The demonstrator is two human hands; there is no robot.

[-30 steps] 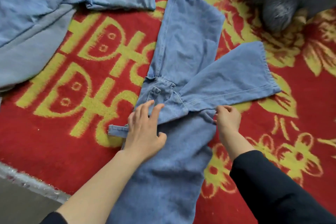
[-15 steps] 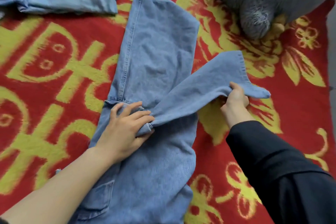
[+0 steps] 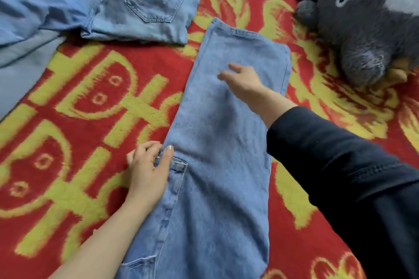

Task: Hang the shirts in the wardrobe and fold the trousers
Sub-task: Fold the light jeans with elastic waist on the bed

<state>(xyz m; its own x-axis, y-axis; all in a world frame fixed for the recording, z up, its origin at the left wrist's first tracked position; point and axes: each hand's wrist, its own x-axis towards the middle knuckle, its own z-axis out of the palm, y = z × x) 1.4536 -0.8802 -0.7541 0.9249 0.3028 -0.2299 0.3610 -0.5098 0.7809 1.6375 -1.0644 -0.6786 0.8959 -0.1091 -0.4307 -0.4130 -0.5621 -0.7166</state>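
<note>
Lengthwise down the middle of the frame lie the light blue denim trousers [image 3: 217, 142], folded into one long narrow strip on a red blanket [image 3: 74, 165] with a yellow pattern. Their hem end points to the upper centre and the pocket end runs off the bottom edge.

The left hand [image 3: 147, 167], at the lower centre-left, sits at the left edge of the trousers beside a small pocket opening. Its thumb lies on top of the denim and its fingers are curled at the edge, so it appears to pinch the fabric there. The right hand [image 3: 242, 79], coming out of a dark sleeve [image 3: 340, 165] from the right, is over the upper half of the strip with its fingers spread. It is blurred, and I cannot tell whether the palm presses the cloth or hovers just above it.

A second pair of jeans [image 3: 147, 4] lies crumpled in the upper left of the frame, back pocket up, partly over a grey-blue garment [image 3: 20, 68] at the left edge. A grey plush toy [image 3: 362, 36] rests in the upper right corner, apart from the trousers.
</note>
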